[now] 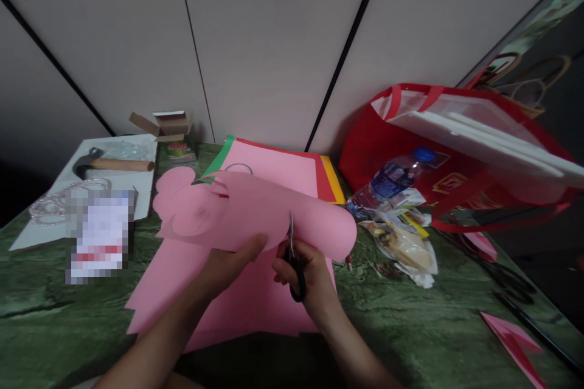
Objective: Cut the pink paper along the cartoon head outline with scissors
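A curled sheet of pink paper (260, 206) is raised above the table, its left end cut into rounded, petal-like shapes. My left hand (237, 261) grips its lower edge, thumb on top and the other fingers hidden beneath. In my right hand (310, 273) are black-handled scissors (296, 267), with the fingers in the loops. Their blades point away from me and meet the edge of the sheet right of my left thumb. More pink sheets (255, 310) lie stacked under both hands. Behind them are further sheets in pink, red (323, 179), yellow (335, 182) and green.
At left, a claw hammer (123, 164) and beads (68, 200) rest on a white board (141, 194), near an opened small box (176, 140). Rightward stand a red bag (365, 134) and a leaning water bottle (387, 182), with wrappers (410, 249) and pink scraps (511, 340) on the green table.
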Demonstrator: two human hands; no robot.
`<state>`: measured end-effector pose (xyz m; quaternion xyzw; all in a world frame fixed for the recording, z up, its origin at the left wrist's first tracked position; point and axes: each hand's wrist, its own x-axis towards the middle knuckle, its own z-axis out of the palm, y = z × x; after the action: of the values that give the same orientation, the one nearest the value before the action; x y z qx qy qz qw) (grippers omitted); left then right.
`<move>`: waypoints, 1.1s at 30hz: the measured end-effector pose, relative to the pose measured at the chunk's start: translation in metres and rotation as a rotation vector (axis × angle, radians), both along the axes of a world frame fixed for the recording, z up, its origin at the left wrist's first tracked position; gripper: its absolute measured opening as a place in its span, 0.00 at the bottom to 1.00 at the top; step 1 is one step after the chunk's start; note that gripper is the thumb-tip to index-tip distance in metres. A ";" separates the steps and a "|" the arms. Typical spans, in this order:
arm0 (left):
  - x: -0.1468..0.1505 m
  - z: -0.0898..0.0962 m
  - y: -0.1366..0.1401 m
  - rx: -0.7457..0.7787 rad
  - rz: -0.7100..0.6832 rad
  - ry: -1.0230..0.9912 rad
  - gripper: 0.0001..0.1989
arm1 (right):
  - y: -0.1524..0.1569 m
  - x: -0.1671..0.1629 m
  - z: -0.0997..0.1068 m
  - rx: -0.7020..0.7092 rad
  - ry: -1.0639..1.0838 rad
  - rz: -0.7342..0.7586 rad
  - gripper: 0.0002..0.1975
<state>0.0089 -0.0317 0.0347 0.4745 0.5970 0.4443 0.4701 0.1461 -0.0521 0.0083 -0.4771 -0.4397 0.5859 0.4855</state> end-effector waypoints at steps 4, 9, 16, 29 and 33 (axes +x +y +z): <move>-0.005 -0.005 0.003 -0.004 -0.059 0.022 0.13 | 0.000 0.000 0.000 0.000 -0.006 -0.002 0.15; -0.007 -0.008 0.005 -0.004 -0.060 0.051 0.13 | 0.000 0.000 -0.001 0.004 -0.016 -0.003 0.14; -0.007 -0.008 0.007 0.017 -0.043 0.060 0.14 | -0.001 0.000 -0.003 0.004 -0.022 -0.003 0.14; -0.008 -0.005 0.006 0.027 -0.043 0.079 0.14 | -0.001 0.001 -0.002 0.005 -0.034 0.013 0.15; -0.009 -0.006 0.007 0.035 -0.038 0.085 0.14 | -0.001 0.000 -0.002 -0.010 -0.030 0.004 0.16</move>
<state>0.0000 -0.0249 0.0283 0.5123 0.5996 0.4250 0.4443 0.1464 -0.0534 0.0059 -0.4873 -0.4451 0.5818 0.4754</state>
